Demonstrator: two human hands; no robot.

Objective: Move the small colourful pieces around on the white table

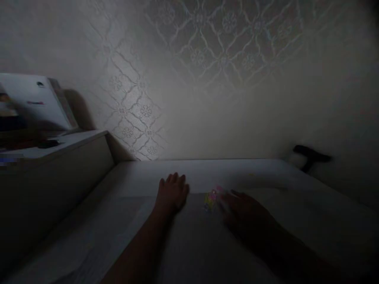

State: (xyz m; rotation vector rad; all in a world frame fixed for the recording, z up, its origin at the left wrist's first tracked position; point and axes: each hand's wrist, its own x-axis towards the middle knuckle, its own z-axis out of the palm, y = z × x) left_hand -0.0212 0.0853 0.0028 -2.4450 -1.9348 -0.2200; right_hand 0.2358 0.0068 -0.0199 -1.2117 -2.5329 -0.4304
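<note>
Apparently handling the trinket [209, 202], on or just above the tabletop [201, 171] short of its far edge, with half-curled right hand [244, 209]; too blurred to tell whether gripping. Resting left hand [172, 191] loosely spread, holding nothing visible. Next, probably calling for a careful pinch.

Floral-patterned wallpaper [223, 61] suggests a home interior.
</note>
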